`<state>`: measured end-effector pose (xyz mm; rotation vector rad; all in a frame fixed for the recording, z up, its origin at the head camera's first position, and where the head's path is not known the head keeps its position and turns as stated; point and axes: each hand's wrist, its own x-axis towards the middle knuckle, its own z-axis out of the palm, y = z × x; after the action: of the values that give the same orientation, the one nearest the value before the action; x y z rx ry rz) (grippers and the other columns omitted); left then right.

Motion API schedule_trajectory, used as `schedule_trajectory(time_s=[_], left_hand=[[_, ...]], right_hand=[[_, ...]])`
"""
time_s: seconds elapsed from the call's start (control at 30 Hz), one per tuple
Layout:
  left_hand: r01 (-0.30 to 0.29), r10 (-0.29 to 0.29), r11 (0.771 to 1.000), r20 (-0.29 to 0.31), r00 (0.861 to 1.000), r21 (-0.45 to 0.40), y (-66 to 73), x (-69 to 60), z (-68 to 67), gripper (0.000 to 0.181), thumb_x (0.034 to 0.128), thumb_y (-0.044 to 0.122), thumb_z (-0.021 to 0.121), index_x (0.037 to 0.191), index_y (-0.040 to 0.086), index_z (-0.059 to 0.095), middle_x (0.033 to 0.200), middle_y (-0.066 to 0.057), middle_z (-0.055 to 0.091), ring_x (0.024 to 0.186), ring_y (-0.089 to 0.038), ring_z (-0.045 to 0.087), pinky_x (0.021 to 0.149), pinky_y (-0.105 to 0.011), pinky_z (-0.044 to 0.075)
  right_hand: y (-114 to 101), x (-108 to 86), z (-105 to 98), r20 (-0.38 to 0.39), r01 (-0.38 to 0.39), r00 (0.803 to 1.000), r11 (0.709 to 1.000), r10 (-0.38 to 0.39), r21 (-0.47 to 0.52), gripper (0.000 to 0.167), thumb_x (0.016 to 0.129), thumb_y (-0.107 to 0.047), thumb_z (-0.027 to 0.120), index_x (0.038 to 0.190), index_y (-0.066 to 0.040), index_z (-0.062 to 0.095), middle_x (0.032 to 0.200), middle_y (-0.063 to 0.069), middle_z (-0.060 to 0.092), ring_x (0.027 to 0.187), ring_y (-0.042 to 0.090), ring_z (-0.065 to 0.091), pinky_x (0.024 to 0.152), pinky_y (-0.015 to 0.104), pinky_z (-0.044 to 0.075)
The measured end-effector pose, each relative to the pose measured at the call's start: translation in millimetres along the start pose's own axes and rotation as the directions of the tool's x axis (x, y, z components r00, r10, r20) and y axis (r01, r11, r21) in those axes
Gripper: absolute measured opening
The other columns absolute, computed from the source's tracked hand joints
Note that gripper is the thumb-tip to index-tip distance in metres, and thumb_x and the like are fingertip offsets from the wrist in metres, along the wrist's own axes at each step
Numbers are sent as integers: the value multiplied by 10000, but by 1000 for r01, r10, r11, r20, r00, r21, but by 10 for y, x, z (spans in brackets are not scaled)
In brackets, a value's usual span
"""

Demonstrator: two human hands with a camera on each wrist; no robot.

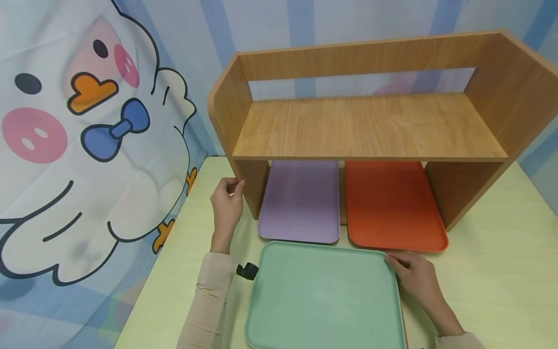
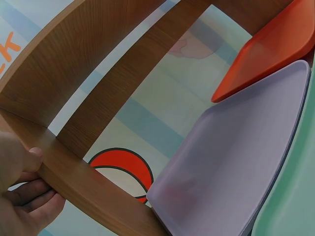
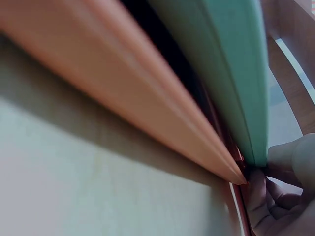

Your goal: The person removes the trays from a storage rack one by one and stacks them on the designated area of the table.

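Note:
My left hand is at the front edge of the wooden desk shelf's left side panel. In the left wrist view its thumb and fingers lie on either side of that panel, gripping it. A mint-green tray lies in front of the shelf, and my right hand pinches its far right corner. An orange tray sits beneath the green one, with a gap between them in the right wrist view. Within the lower shelf space, a purple tray and a red-orange tray stand side by side, their front ends sticking out.
The shelf stands on a pale yellow table against a blue-striped cloth backdrop. A large cartoon bird is printed on the cloth at the left. A small black object shows beside the left sleeve.

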<state>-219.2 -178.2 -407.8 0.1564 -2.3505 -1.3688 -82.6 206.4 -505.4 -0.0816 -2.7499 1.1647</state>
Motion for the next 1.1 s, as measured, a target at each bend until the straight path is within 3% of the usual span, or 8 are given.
schedule_trajectory(time_s=[0.17, 0.5, 0.77, 1.1], left_hand=[[-6, 6, 1000, 3, 1000, -2, -11, 2, 8, 257, 941, 215, 610, 1046, -19, 603, 993, -171, 656, 960, -289, 635, 808, -391, 543], [2, -2, 1000, 3, 1000, 3, -16, 2, 11, 264, 943, 223, 606, 1049, -18, 600, 996, -171, 655, 965, -289, 632, 815, -394, 542], [11, -11, 1000, 2, 1000, 5, -6, -3, 8, 264, 945, 224, 605, 1054, -16, 599, 1004, -170, 654, 970, -286, 630, 817, -393, 542], [12, -12, 1000, -1, 1000, 16, -16, 9, 15, 269, 945, 225, 605, 1061, -18, 596, 1011, -172, 651, 970, -288, 630, 819, -393, 544]], right_hand=[[26, -3, 29, -31, 7, 999, 1000, -8, -14, 189, 901, -182, 665, 1002, -44, 745, 989, 143, 719, 960, 339, 657, 776, 486, 521], [54, 12, 48, -74, -15, 997, 999, 12, -35, 166, 882, -179, 686, 978, -58, 747, 939, 109, 721, 861, 247, 657, 656, 250, 499], [109, 18, 8, -81, -44, 996, 998, 41, -36, 154, 880, -188, 690, 966, -76, 753, 911, 71, 711, 762, 5, 560, 629, 196, 472], [127, 34, -13, -15, -72, 997, 997, 71, -14, 224, 896, -254, 675, 1005, -71, 742, 945, 87, 714, 778, 29, 564, 637, 217, 474]])
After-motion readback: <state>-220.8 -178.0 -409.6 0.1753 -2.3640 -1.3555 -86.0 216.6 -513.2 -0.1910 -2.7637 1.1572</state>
